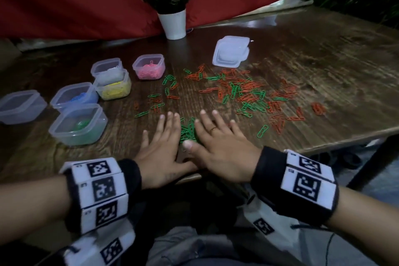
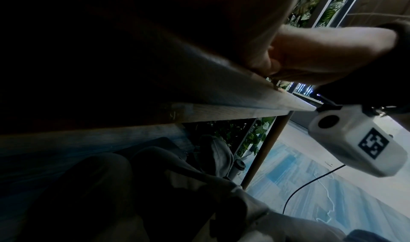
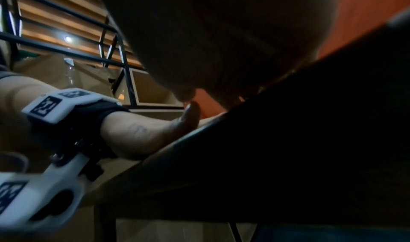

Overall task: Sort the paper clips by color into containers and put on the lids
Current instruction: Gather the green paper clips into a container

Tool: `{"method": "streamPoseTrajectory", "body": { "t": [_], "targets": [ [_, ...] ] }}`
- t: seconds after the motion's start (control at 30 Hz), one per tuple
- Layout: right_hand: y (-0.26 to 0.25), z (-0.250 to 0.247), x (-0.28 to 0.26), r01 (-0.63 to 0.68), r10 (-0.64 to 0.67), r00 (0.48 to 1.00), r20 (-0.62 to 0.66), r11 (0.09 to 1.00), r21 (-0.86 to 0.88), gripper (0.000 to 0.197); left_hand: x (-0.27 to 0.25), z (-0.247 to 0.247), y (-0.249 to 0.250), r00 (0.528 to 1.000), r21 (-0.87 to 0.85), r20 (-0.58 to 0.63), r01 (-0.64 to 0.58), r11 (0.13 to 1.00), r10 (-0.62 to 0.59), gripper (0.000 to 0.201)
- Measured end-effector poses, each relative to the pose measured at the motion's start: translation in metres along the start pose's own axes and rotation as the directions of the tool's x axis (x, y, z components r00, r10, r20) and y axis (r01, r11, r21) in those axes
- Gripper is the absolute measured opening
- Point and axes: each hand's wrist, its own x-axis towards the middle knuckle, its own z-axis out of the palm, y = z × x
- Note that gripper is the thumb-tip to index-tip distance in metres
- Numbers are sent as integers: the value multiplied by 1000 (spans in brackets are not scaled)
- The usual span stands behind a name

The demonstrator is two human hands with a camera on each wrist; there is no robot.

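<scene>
A small heap of green paper clips lies near the table's front edge, between my two hands. My left hand lies flat, fingers straight, on the heap's left side. My right hand lies flat on its right side, thumb at the heap's near end. Mixed green and red clips are scattered across the middle of the table. At the left stand open clear containers: green, blue, yellow, white, pink and an empty one. Both wrist views are dark.
A stack of clear lids lies at the back centre. A potted plant in a white pot stands behind it, before a red cloth. The wooden table's front edge runs under my wrists; its right corner is close.
</scene>
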Motion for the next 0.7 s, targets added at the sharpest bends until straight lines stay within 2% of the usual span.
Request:
{"method": "streamPoseTrajectory", "body": {
  "t": [0.13,0.27,0.37,0.47,0.53,0.6,0.67,0.7],
  "targets": [
    [22,-13,0,-48,109,966,-235,966,253,61,7,4,3,998,-68,-42,40,997,-43,138],
    [48,-9,-6,-18,183,928,-324,892,452,56,14,0,10,999,-30,-15,50,998,-51,120],
    [53,3,-8,26,163,902,-400,904,427,62,19,4,11,998,19,-59,35,999,-33,103],
    [53,10,-6,79,113,860,-497,934,349,68,25,9,5,976,41,-218,-9,999,18,84],
    [53,12,-4,80,100,849,-519,946,314,71,29,8,4,948,92,-309,-44,995,71,80],
    [53,15,-3,74,87,842,-532,959,275,73,34,6,4,934,134,-341,-60,989,103,77],
    [54,19,-2,84,68,821,-566,968,238,77,36,2,6,935,113,-332,-96,989,128,67],
    [55,20,-2,90,65,810,-583,968,233,79,36,1,6,933,109,-327,-122,987,151,68]
  ]
}}
